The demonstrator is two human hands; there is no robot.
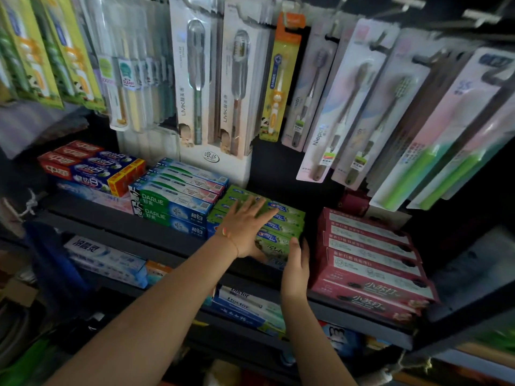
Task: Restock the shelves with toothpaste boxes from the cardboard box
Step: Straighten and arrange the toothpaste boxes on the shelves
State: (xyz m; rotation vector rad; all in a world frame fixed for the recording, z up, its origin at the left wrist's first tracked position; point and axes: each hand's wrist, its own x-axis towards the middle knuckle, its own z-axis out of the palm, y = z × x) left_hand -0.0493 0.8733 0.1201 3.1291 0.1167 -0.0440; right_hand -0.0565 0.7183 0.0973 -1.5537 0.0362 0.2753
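While left hand (245, 227) lies spread atop green boxes (281, 218), right hand (296, 263) flat (front edge).

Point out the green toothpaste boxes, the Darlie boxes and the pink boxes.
green toothpaste boxes (281, 218): head view, top face right of the left hand.
Darlie boxes (170, 207): head view, front face.
pink boxes (367, 254): head view, top face.

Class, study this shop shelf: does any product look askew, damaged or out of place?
Nothing stands out. The green toothpaste boxes sit in a neat stack under the left hand, with the right hand at their front end. The Darlie boxes and pink boxes are stacked tidily beside them.
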